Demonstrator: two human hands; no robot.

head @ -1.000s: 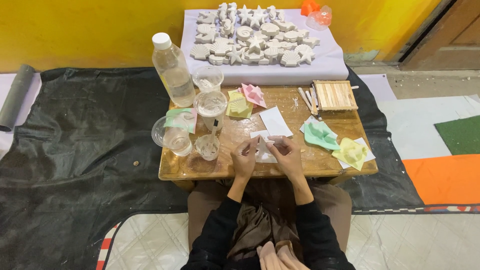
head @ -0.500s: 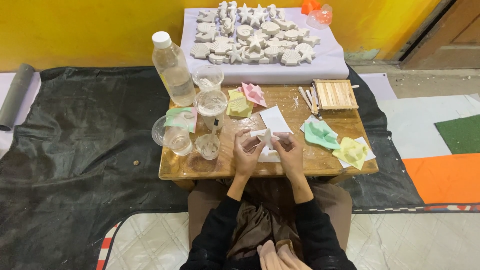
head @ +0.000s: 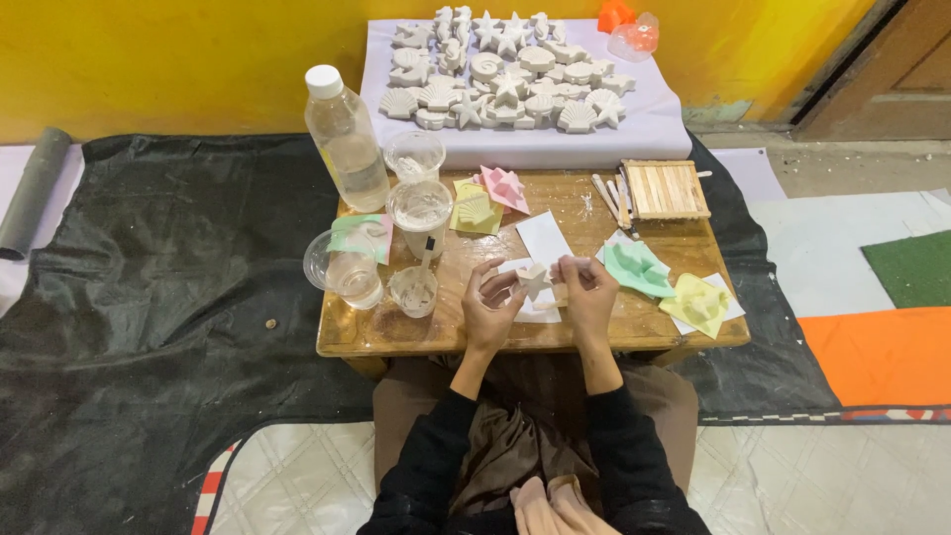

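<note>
Head view: left hand [head: 490,309] and right hand [head: 586,295] together pinch one white star cast [head: 535,280].

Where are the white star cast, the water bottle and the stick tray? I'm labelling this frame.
white star cast [head: 535,279], head view, centre of the star between both hands.
water bottle [head: 347,149], head view, middle of its clear body.
stick tray [head: 665,188], head view, middle of its slatted face.

Low table [head: 396,337] before my knees. On it, left: bottle [head: 346,138] at the far corner, four cups [head: 419,206] clustered nearer me. Centre: star cast [head: 535,279] between my left hand [head: 490,305] and right hand [head: 586,295], over paper sheets [head: 543,238]. Right: two moulds [head: 636,266], stick tray [head: 665,188] behind them. Beyond the table: cloth [head: 634,139] bearing many casts [head: 505,74].
</note>
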